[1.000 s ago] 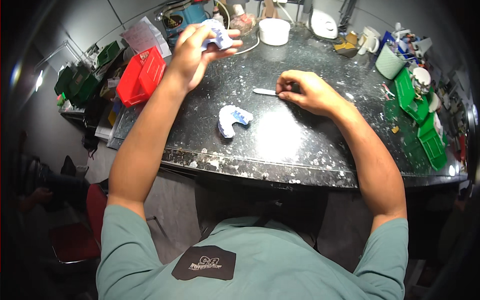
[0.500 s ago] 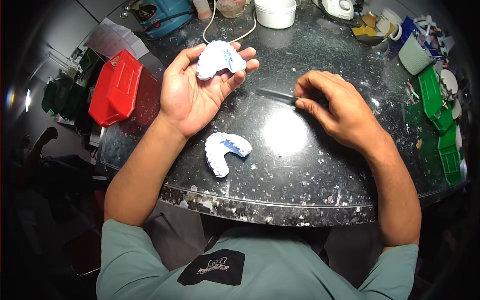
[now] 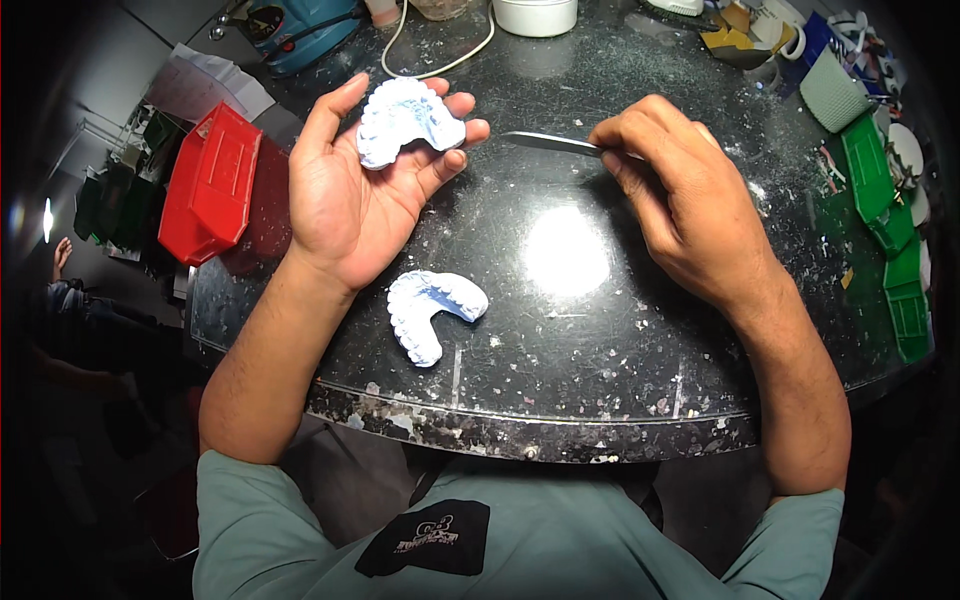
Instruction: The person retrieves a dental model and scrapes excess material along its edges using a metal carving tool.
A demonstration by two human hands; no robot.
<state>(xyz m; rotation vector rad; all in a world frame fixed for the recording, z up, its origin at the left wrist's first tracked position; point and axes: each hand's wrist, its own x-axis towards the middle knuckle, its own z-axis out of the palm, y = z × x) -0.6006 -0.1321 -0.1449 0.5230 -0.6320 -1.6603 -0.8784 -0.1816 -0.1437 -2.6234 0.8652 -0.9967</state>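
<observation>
My left hand [image 3: 357, 200] is palm up and cradles a pale blue-white plaster dental cast [image 3: 386, 124] on its fingers, teeth facing up. Between thumb and fingers, my right hand [image 3: 680, 195] pinches a slim knife [image 3: 553, 143]; its handle is mostly hidden in the grip. The blade points left toward the cast but stays apart from it. A second horseshoe-shaped dental cast [image 3: 412, 313] lies on the dark tabletop, nearer to me and below my left hand, with darker blue along its inner side.
The speckled black bench [image 3: 600, 370] curves along its near edge. At left sits a red bin [image 3: 215, 185]; green bins [image 3: 870, 170] line the right. A white tub [image 3: 536, 16], a cable [image 3: 440, 70] and a blue machine [image 3: 300, 30] are at the back. Another person [image 3: 65, 255] is at far left.
My left hand has shifted left with the cast. My right hand has raised the knife slightly away from me, and its blade now shows more clearly. The view has turned a little.
</observation>
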